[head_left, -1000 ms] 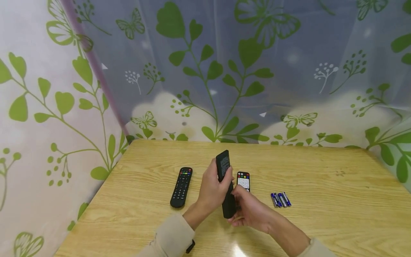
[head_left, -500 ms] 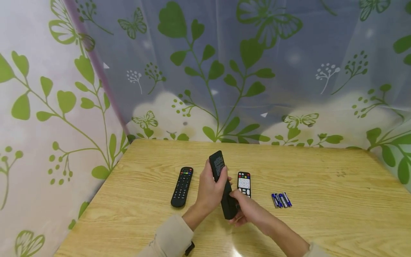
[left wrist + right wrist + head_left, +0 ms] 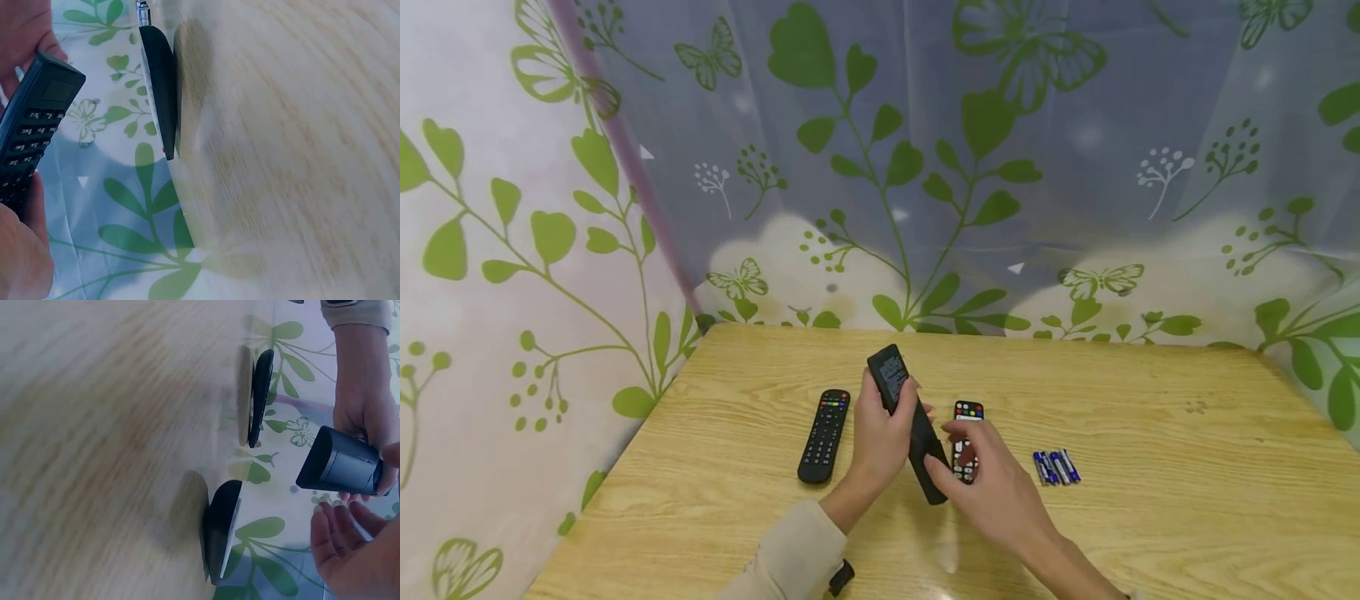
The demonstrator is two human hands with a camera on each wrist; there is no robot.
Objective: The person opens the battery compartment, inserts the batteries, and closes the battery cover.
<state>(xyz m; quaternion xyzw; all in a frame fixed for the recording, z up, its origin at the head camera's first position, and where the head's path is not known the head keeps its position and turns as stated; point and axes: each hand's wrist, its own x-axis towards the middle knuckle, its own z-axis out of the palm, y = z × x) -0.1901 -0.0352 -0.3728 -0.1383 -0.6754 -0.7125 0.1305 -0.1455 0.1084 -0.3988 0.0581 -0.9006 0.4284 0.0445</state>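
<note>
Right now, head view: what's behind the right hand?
A remote on the table: its top end and part of its lower half show. The right hand hides most of its middle.

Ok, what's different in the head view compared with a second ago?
The held remote has its top end swung further left. The right grip has loosened: its fingers, earlier under the remote's lower end, are now apart from it, to its right. The left grip stays round the remote; the left-side remote, partly hidden remote and batteries stay put.
</note>
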